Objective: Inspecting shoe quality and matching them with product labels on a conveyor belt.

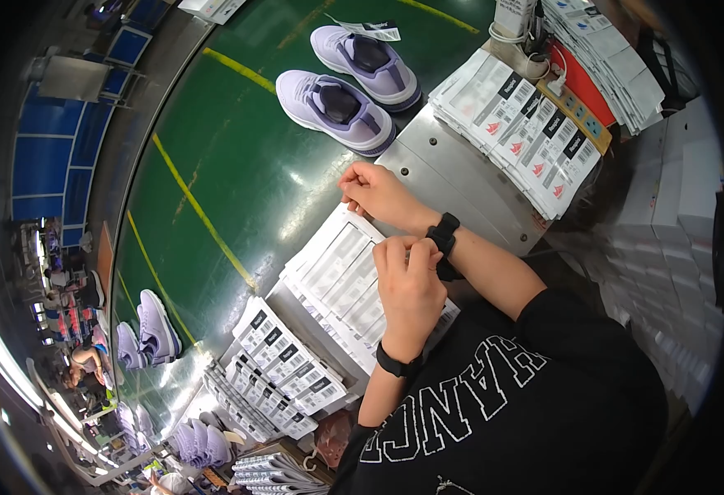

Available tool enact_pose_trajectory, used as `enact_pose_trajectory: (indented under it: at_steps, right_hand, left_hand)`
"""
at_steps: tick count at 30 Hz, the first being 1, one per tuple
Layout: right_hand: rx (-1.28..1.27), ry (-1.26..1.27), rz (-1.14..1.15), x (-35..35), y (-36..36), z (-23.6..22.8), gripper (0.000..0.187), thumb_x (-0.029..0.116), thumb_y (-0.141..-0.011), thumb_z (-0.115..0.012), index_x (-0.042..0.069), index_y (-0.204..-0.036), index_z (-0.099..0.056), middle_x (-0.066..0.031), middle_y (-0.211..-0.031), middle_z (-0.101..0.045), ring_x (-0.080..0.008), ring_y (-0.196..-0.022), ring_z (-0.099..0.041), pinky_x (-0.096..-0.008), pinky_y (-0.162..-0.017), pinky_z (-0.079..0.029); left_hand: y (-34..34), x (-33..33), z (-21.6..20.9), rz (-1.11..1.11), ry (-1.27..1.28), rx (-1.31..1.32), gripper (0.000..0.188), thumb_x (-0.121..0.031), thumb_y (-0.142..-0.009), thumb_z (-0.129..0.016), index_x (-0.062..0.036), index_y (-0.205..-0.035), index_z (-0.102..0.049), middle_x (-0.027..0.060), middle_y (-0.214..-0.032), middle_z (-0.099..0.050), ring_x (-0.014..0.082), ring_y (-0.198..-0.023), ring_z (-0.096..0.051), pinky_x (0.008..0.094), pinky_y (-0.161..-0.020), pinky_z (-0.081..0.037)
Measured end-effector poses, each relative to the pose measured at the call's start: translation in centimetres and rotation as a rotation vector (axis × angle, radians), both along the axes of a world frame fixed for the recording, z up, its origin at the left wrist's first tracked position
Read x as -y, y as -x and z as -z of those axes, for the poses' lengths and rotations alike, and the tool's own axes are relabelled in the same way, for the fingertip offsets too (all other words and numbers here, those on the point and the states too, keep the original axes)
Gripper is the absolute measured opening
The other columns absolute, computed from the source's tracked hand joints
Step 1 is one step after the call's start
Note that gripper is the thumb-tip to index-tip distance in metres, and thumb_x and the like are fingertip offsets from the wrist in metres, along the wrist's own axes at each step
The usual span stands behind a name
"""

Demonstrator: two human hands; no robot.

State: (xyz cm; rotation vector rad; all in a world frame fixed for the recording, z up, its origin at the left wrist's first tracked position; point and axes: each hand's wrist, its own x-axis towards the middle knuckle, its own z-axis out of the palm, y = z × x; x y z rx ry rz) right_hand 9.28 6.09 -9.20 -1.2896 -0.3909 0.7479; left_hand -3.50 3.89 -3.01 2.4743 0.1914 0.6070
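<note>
A stack of printed label sheets (341, 268) lies below my hands at the edge of the green conveyor. At the far corner of the stack is my right hand (376, 191), its thumb and fingers closed in a pinch; whatever they hold is too small to make out. My left hand (411, 289) is over the stack's near side, fingers bent and closed close to my right wrist. What its fingertips hold is hidden. A black band (443, 234) circles my right wrist, another black band (399, 363) my left. Beyond the right hand stands a pair of lilac sneakers (333, 107).
Yellow lines cross the green belt (205, 165). More label sheets (283, 355) lie left of the stack. On the right, a metal plate (449, 177) adjoins another label pile (519, 124) and a power strip (572, 111). Further lilac sneakers (157, 328) stand down the belt.
</note>
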Motion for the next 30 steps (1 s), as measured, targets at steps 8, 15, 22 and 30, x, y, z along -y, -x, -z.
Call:
enact_pose_trajectory:
  at_steps: [8, 15, 22, 30]
  right_hand:
    - [-0.142, -0.055, -0.014, 0.2, -0.5, 0.0, 0.011, 0.013, -0.092, -0.053, 0.002, -0.092, -0.055, -0.0030, -0.076, -0.060, -0.0077, -0.066, -0.057, -0.0216, -0.057, -0.048]
    - [-0.144, -0.049, -0.009, 0.3, -0.6, 0.2, 0.011, 0.013, -0.092, -0.053, 0.002, -0.093, -0.056, -0.0034, -0.076, -0.060, -0.0080, -0.065, -0.057, -0.0219, -0.057, -0.048]
    - [-0.183, -0.066, -0.046, -0.3, -0.4, 0.3, 0.013, 0.013, -0.091, -0.055, 0.001, -0.095, -0.057, -0.0039, -0.076, -0.060, -0.0085, -0.065, -0.058, -0.0219, -0.056, -0.048]
    - [-0.343, -0.057, 0.005, 0.7, -2.0, 0.7, 0.014, 0.017, -0.088, -0.058, 0.005, -0.094, -0.058, -0.0037, -0.077, -0.060, -0.0109, -0.066, -0.059, -0.0219, -0.056, -0.047]
  left_hand:
    - [0.0, 0.1, -0.5, -0.039, 0.081, 0.005, 0.016, 0.004, -0.070, -0.067, -0.0037, -0.081, -0.060, 0.0083, -0.084, -0.052, 0.0267, -0.082, -0.047, 0.0361, -0.071, -0.040]
    - [-0.2, 0.0, -0.1, -0.025, 0.070, 0.011, 0.015, 0.002, -0.071, -0.068, -0.0046, -0.083, -0.061, 0.0076, -0.084, -0.052, 0.0269, -0.084, -0.047, 0.0354, -0.071, -0.042]
    - [0.7, 0.2, -1.4, -0.028, 0.014, -0.026, 0.021, 0.011, -0.068, -0.059, -0.0019, -0.083, -0.053, 0.0123, -0.086, -0.050, 0.0300, -0.083, -0.046, 0.0381, -0.073, -0.040]
    - [7.7, -5.0, -8.4, -0.104, 0.400, -0.109, 0.009, 0.000, -0.088, -0.040, 0.0014, -0.083, -0.047, 0.0152, -0.086, -0.053, 0.0236, -0.077, -0.051, 0.0328, -0.073, -0.042]
